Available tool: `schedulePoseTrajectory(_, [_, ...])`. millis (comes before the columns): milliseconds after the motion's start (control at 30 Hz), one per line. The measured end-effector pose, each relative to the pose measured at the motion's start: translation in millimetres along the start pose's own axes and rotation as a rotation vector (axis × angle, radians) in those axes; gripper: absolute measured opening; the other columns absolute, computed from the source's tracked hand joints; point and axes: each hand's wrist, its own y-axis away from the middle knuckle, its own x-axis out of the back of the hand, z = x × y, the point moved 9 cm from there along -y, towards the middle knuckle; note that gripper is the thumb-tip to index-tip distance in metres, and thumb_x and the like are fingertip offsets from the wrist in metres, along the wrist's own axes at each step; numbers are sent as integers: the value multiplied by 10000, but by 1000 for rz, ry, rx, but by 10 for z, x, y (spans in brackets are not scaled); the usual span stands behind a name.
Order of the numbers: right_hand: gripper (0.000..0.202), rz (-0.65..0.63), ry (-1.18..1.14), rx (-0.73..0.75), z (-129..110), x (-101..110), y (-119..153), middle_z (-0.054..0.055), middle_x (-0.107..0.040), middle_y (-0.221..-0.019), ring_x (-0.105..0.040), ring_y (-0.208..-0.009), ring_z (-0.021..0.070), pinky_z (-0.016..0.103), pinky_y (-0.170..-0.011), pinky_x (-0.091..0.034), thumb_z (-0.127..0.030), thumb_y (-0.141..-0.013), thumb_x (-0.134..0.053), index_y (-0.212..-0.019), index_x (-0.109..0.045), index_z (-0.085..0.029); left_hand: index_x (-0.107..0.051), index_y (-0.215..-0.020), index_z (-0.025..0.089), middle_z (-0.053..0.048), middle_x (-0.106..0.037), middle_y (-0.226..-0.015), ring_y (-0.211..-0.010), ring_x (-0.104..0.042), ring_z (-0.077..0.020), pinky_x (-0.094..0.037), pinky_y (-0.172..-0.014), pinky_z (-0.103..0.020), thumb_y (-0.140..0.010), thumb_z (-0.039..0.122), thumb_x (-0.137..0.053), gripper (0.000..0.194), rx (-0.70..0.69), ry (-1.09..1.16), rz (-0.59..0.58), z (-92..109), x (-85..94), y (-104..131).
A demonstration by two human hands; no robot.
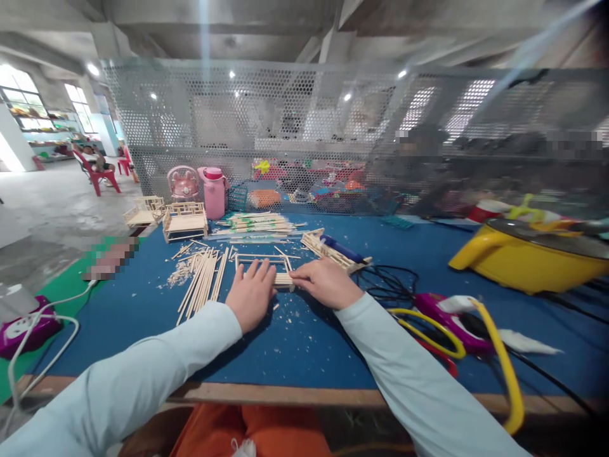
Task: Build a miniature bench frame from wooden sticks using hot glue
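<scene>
Stick frame: The small wooden frame (284, 278) lies on the blue-topped bench (304, 355) in front of you, between your two hands.
Left hand: Your left hand (252, 292) reaches in palm down, its fingers spread and pressed over the near left part of the frame, gripping nothing.
Right hand: Your right hand (328, 282) comes in from the side, knuckles up, thumb and fingers drawn together on the frame's near right corner.
Sleeves: Both pale blue forearms angle inward above the bench's edge.
Loose sticks: A fanned bundle (202, 282) lies left of your left hand, beside wood scraps (183, 270).
Blue tool: It rests (341, 249) across another stick piece (314, 241), beyond your right hand.
Pink bottle: The lidded bottle (214, 195) stands upright near two small wooden models (185, 222); its contents are hidden.
Yellow pan: The pan (537, 263), at far right, wears a dark lid (547, 238); what it holds cannot be told.
</scene>
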Motion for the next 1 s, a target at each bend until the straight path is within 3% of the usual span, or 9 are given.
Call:
schedulePoseTrajectory(100, [193,-15,0,11,-10,-12,-1,34,-711,-860,-634,-796,180,258,-692,-418,-261,-779,-527,-843,-710,-254,-354,-1288,113,-153,-355,-1368,-1247,-319,-301,-244,-996,-530,-852,417,-371,532,7,-11,-24,99,-74,1])
schedulePoseTrajectory(200, [205,-19,-18,17,-17,-22,-5,39,-703,-906,-638,-820,184,262,-711,-437,-248,-781,-523,-873,-706,-242,-361,-1279,72,-188,-377,-1344,-1234,-342,-298,-281,-994,-458,-826,501,-373,624,0,8,-45,116,-66,5])
schedulePoseTrajectory(367, [225,-25,-55,-16,8,-57,-6,57,-696,-928,-637,-857,206,288,-747,-452,-258,-788,-508,-892,-702,-214,-370,-1262,61,-207,-407,-1314,-1223,-358,-291,-300,-978,-430,-822,534,-344,646,-23,45,-54,95,-13,-8])
schedulePoseTrajectory(533, [275,30,-215,-111,212,-2,20,45,-684,-977,-619,-908,177,283,-804,-448,-186,-789,-460,-981,-657,-193,-371,-1264,58,-210,-397,-1321,-1218,-360,-298,-307,-967,-431,-815,539,-357,658,-36,41,-45,105,-5,-7])
schedulePoseTrajectory(667, [230,19,-234,-166,354,-20,35,51,-700,-869,-628,-797,178,282,-731,-456,-234,-769,-496,-912,-663,-170,-371,-1268,52,-206,-397,-1322,-1211,-366,-304,-301,-969,-432,-812,542,-361,670,-34,35,-41,100,-15,-2])
schedulePoseTrajectory(1000, [216,15,-210,-94,194,-125,-6,23,-684,-705,-594,-628,140,233,-589,-402,-242,-788,-465,-788,-669,-170,-366,-1277,56,-194,-383,-1337,-1213,-363,-306,-291,-984,-427,-799,541,-395,681,-40,18,-29,98,-25,8])
